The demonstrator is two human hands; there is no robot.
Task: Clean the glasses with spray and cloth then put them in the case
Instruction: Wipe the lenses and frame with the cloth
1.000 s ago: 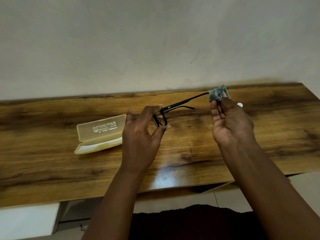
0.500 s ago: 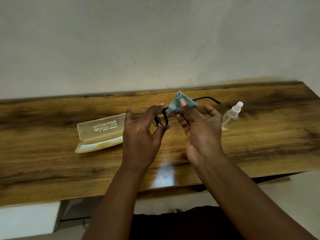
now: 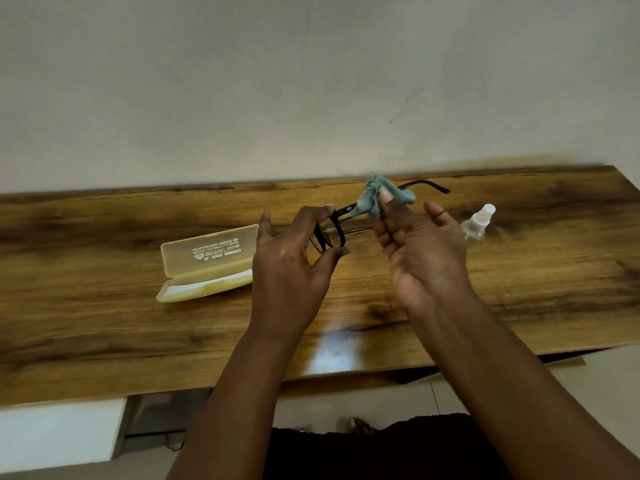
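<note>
Bottom of frame: my dark-clothed lap, both forearms rising from it toward centre. Wooden table (image 3: 104, 341) spans the frame's middle band, a glare patch on its near edge between my arms.

Left of centre on the table: yellow glasses case (image 3: 207, 268), lid open and tipped back, printed lettering on the lid's inner face. It lies just beside my left hand (image 3: 291, 265), apart from it.

Left hand, back toward me: fingers curled over the top of the black glasses (image 3: 332, 233) front, thumb underneath, frame pinched between them and held above the table. My fingers hide much of the front.

Right hand (image 3: 426, 258), palm toward me: thumb and fingertips pinch the bunched teal cloth (image 3: 372, 199) around one temple arm, near the hinge. Remaining fingers loosely spread. Temple tip sticks out past the cloth toward upper right. Cloth hides the stretch of temple under it.

Right of centre, beyond my right hand: clear spray bottle (image 3: 479, 223), white cap, partly hidden by my fingers; image too blurred to tell whether it stands or leans.

Farthest: plain pale wall (image 3: 311, 81) fills the upper half.
</note>
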